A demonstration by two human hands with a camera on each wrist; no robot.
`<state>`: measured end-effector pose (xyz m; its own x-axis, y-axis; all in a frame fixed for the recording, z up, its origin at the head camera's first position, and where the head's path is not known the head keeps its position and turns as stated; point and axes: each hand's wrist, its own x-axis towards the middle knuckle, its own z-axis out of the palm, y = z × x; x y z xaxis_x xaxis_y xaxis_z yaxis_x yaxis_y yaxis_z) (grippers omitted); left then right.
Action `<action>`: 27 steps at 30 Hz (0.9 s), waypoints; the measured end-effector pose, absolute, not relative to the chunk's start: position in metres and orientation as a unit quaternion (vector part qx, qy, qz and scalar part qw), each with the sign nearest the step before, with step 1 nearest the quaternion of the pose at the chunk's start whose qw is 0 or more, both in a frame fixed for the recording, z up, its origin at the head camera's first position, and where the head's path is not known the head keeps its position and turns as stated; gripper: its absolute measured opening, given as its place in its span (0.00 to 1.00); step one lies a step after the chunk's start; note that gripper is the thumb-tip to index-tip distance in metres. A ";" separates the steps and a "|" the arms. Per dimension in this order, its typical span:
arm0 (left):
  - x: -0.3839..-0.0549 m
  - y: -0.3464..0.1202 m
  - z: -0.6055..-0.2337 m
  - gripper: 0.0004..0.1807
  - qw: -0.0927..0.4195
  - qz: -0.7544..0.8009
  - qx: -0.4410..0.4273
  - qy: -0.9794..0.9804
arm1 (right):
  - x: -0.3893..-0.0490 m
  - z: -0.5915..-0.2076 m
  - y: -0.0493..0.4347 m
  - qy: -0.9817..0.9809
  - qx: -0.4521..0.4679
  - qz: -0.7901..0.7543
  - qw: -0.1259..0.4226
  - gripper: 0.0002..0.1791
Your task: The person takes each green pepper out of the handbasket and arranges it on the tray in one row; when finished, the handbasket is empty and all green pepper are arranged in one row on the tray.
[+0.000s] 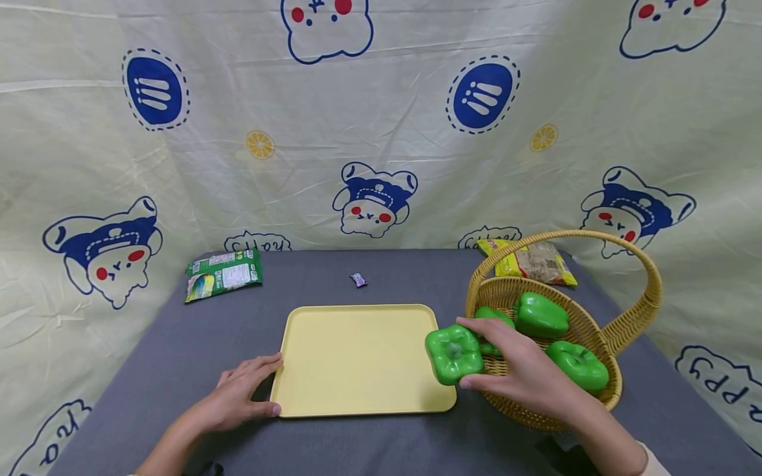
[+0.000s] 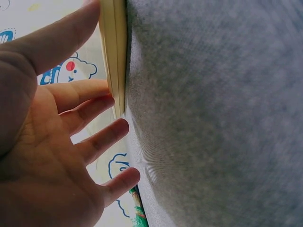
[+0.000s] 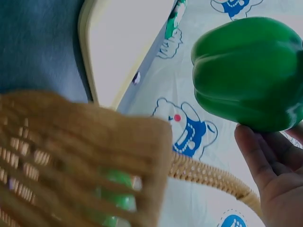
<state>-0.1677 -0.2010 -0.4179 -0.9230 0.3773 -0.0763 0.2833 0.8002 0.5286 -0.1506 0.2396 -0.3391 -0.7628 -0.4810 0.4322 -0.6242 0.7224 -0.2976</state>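
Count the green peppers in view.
4: the held pepper in the right hand; in the basket, a back pepper, a right pepper and a left pepper partly behind the hand. More may be hidden there.

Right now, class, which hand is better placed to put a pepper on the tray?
Probably the right hand: it grips a green pepper near the tray, while the left hand, holding none, touches the tray's left edge.

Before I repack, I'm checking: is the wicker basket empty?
Not empty: the basket holds green peppers, visible inside its rim in the head view.
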 end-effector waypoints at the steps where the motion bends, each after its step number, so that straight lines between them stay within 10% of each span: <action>1: -0.168 -0.201 -0.418 0.43 0.088 0.263 0.176 0.944 | -0.151 -0.340 0.238 -0.912 0.306 0.220 0.163 0.43; 27: -0.168 -0.201 -0.418 0.43 0.085 0.260 0.178 0.945 | -0.173 -0.367 0.179 -0.877 0.350 0.308 0.115 0.41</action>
